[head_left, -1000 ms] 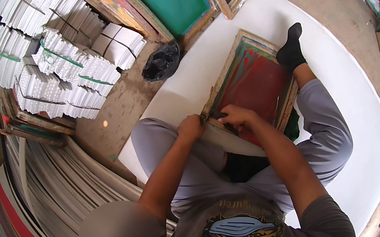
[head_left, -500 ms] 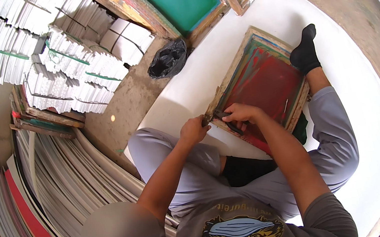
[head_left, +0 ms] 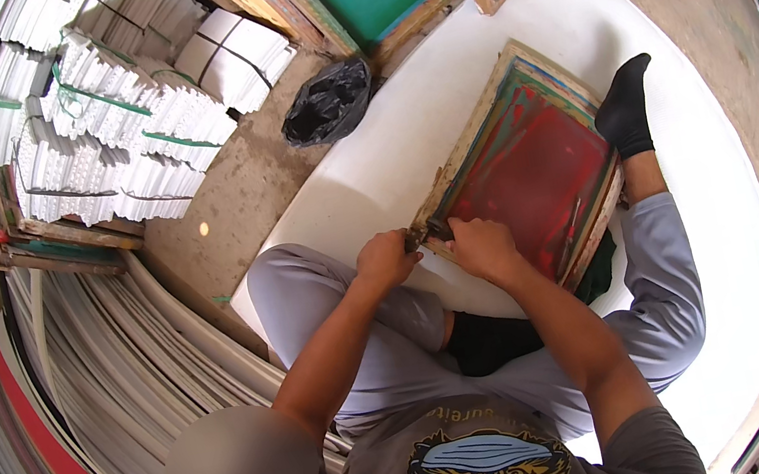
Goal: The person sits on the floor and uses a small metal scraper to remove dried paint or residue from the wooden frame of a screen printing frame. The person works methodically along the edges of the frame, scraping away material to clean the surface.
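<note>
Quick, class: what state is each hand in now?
Left hand: closed, at a corner of the wooden screen-printing frame.
Right hand: closed around a dark hand tool, kind unclear.

A wooden-framed screen (head_left: 532, 180), its mesh stained deep red with green along the borders, was laid aslant on a white surface (head_left: 723, 227). Its wood was worn and paint-smeared. At its left corner, a dark tool (head_left: 439, 227), partly hidden, was gripped in the right hand (head_left: 485, 247).

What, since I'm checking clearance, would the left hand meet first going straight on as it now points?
The left hand would most likely meet the near left corner of the paint-stained, rectangular wooden frame; depth there is unclear, so they may be touching.
</note>
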The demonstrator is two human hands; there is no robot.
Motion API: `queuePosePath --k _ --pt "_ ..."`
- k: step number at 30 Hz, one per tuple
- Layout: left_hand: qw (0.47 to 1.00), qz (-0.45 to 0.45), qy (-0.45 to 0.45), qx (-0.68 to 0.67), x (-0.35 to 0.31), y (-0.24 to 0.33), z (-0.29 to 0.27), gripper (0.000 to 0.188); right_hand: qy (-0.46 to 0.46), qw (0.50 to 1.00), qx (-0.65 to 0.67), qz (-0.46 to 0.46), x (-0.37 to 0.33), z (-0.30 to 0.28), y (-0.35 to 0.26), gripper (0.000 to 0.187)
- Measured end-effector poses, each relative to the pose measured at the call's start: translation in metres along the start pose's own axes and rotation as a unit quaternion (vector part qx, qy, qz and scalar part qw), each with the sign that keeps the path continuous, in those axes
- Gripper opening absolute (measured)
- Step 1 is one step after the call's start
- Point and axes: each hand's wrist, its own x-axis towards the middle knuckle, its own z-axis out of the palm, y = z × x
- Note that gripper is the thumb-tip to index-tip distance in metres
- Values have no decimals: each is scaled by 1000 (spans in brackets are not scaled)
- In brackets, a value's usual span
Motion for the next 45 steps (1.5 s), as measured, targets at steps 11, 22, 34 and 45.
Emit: queuePosePath --k 11,22,34,45 --pt "1000 -1 -6 22 3 0 1 36 -110 940 322 -37 33 20 49 31" --pt "1000 21 1 15 5 -8 5 38 -274 868 411 39 44 -6 51 19" --pt "998 35 34 -28 21 -4 0 38 -292 855 421 82 57 -29 52 19" --pt "995 40 60 -70 20 -1 6 40 -141 941 305 28 45 -7 39 21"
